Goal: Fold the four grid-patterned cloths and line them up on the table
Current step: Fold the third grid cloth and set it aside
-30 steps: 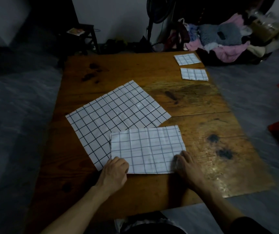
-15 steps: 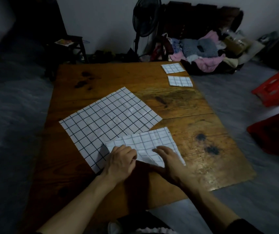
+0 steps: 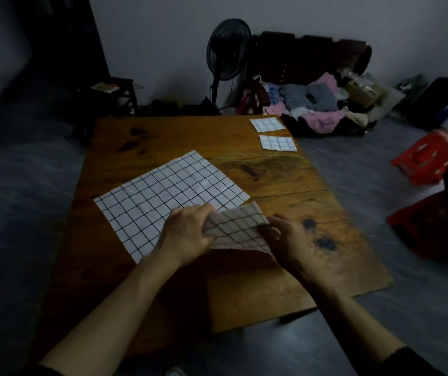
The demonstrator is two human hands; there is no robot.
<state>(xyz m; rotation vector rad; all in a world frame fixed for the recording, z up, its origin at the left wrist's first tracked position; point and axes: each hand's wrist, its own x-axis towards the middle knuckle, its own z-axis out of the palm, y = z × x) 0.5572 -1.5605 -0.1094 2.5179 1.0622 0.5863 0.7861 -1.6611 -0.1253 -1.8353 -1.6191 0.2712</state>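
Both hands, left hand [image 3: 187,234] and right hand [image 3: 285,240], grip a half-folded cloth [image 3: 237,229] lifted beside the flat cloth [image 3: 168,196] on the desk [image 3: 244,289].

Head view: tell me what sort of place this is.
Probably a lived-in room of a home, not a workshop. A low wooden table sits on a grey floor, a standing fan stands by the wall, and a pile of clothes lies heaped beside it.
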